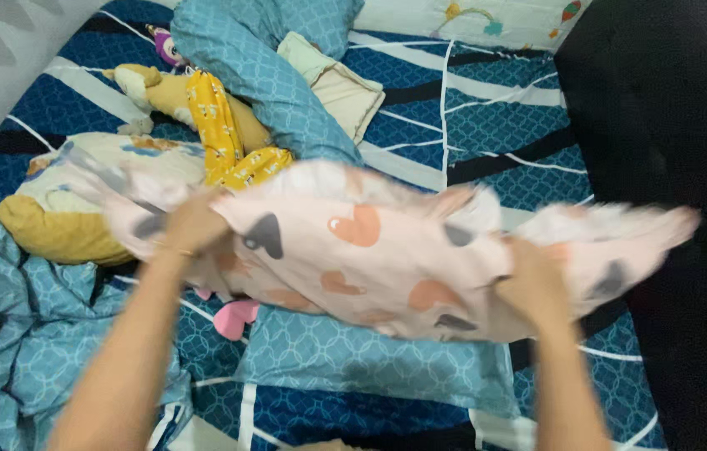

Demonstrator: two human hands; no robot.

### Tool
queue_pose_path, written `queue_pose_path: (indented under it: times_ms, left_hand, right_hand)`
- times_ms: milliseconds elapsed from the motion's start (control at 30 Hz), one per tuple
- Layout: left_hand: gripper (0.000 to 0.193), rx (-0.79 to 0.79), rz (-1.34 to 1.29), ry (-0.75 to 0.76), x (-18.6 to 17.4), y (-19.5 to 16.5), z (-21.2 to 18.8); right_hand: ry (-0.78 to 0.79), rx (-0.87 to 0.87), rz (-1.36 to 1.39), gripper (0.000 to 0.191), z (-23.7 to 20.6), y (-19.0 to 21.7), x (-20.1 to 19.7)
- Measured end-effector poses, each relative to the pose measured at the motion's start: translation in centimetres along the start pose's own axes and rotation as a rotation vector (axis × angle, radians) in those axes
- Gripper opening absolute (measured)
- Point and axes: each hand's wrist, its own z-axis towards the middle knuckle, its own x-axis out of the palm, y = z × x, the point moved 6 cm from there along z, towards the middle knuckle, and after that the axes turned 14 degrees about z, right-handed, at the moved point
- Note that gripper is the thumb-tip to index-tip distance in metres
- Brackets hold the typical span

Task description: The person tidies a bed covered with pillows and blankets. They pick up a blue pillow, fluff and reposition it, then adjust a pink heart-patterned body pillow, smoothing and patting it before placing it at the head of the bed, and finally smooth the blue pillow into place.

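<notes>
**Inspector:** Status of the pink pillow (370, 250)?

**Assistant:** Held in the air above the bed (487, 117), blurred, just in front of the long blue bolster (270, 75). The left hand (195, 224) is closed on its left end; the right hand (533, 284) is clenched on its right side.

**Inspector:** Step in hand?

**Assistant:** By my judgement, shaking or plumping it. The yellow plush toy (61, 225) lies just left of the pillow.

**Inspector:** Next requirement?

**Assistant:** Likely a firm two-handed grip and a level placing on the bed, away from the blue blanket (11, 326).
</notes>
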Motion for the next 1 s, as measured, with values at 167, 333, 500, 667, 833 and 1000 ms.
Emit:
queue_pose_path:
  times_ms: [167, 333, 500, 667, 833, 1000]
  left_hand:
    - [0.074, 0.064, 0.094, -0.021, 15.3, -1.2, -6.0]
    - [0.079, -0.069, 0.070, -0.049, 13.8, -1.8, -6.5]
    - [0.078, 0.341, 0.002, -0.476, 11.4, -11.9, -7.7]
    - [0.077, 0.471, 0.249, -0.214, 16.8, -13.5, -8.9]
    - [0.080, 0.458, 0.240, -0.161, 17.9, -10.6, -10.0]
    - [0.082, 0.444, 0.277, -0.199, 15.9, -12.4, -10.2]
  right_hand:
    - [0.190, 0.290, -0.183, 0.090, -4.9, -6.0, 15.0]
    - [0.362, 0.415, -0.057, 0.091, -3.8, -6.9, 14.7]
    - [-0.299, -0.235, 0.127, 0.067, 1.8, 6.0, 14.4]
    - [-0.087, -0.234, -0.023, 0.066, 1.5, 9.9, 24.2]
    - [0.031, -0.173, 0.151, 0.065, 2.4, 6.9, 24.7]
    - [-0.259, -0.153, 0.179, 0.054, 7.1, 2.0, 18.8]
